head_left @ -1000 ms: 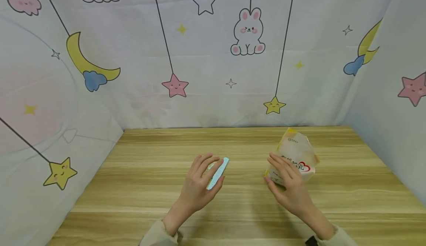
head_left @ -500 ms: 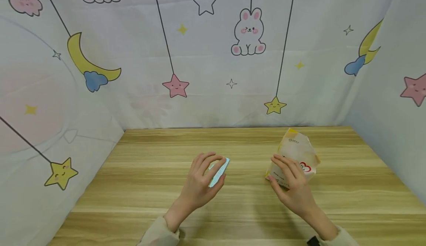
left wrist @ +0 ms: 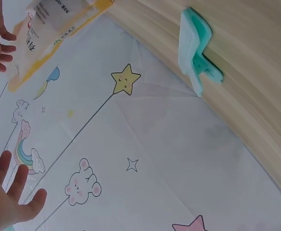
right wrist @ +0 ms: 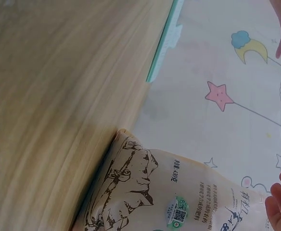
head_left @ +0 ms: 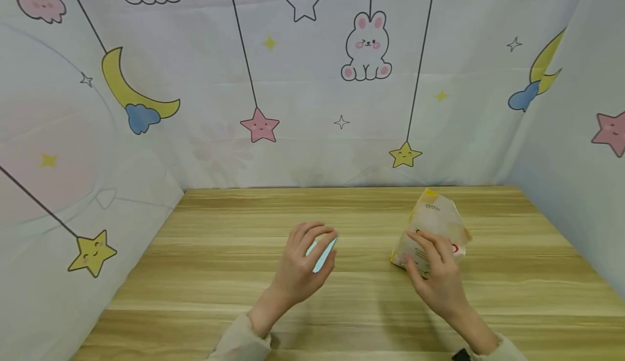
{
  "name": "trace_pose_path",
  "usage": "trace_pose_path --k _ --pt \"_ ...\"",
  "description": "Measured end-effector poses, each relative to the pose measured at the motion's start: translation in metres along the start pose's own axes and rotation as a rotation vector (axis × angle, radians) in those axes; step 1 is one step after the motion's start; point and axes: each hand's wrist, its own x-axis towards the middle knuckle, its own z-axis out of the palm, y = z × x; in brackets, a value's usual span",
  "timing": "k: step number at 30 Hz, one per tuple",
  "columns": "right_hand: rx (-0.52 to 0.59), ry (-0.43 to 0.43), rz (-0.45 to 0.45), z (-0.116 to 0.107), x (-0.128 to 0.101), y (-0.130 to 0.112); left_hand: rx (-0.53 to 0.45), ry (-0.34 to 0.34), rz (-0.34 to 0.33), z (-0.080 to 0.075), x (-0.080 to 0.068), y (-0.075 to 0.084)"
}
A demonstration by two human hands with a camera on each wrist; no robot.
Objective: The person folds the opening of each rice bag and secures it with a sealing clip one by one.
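A pale teal plastic clip [left wrist: 193, 48], like a bag-sealing clip, stands on the wooden table. My left hand [head_left: 306, 263] hovers over it in the head view, fingers loosely bent and partly hiding it. The left wrist view shows that hand [left wrist: 13, 197] apart from the clip, holding nothing. To the right, a cream paper-like bag [head_left: 441, 217] with yellow edges and printed lettering leans back on the table. My right hand [head_left: 437, 277] is in front of it with relaxed, spread fingers, covering part of its print. Mountain drawings and a green label show on the bag [right wrist: 164, 192] in the right wrist view.
The wood-grain tabletop [head_left: 234, 225] reaches back to a white curtain [head_left: 303, 78] printed with rabbits, stars and moons. Similar curtain panels close off the left and right sides. Pale sleeves [head_left: 241, 339] cover both forearms.
Both hands have drifted slightly right, the right hand also a little back toward me. The clip and the bag stay in place; the head view has shifted slightly.
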Motion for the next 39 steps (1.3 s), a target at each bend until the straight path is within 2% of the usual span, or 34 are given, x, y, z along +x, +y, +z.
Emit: trace_pose_path --k 10,19,31,39 --pt "-0.006 0.061 -0.009 -0.001 -0.002 0.002 -0.015 0.076 0.023 0.01 0.008 0.007" --pt "-0.038 0.074 0.013 -0.003 -0.004 0.004 -0.016 0.122 0.043 0.019 0.014 0.011" --pt "-0.032 0.085 0.017 -0.008 -0.005 0.009 -0.044 0.132 0.053 0.027 0.028 0.016" --pt "-0.028 0.092 0.037 -0.014 -0.007 0.012 -0.054 0.108 0.058 0.034 0.033 0.017"
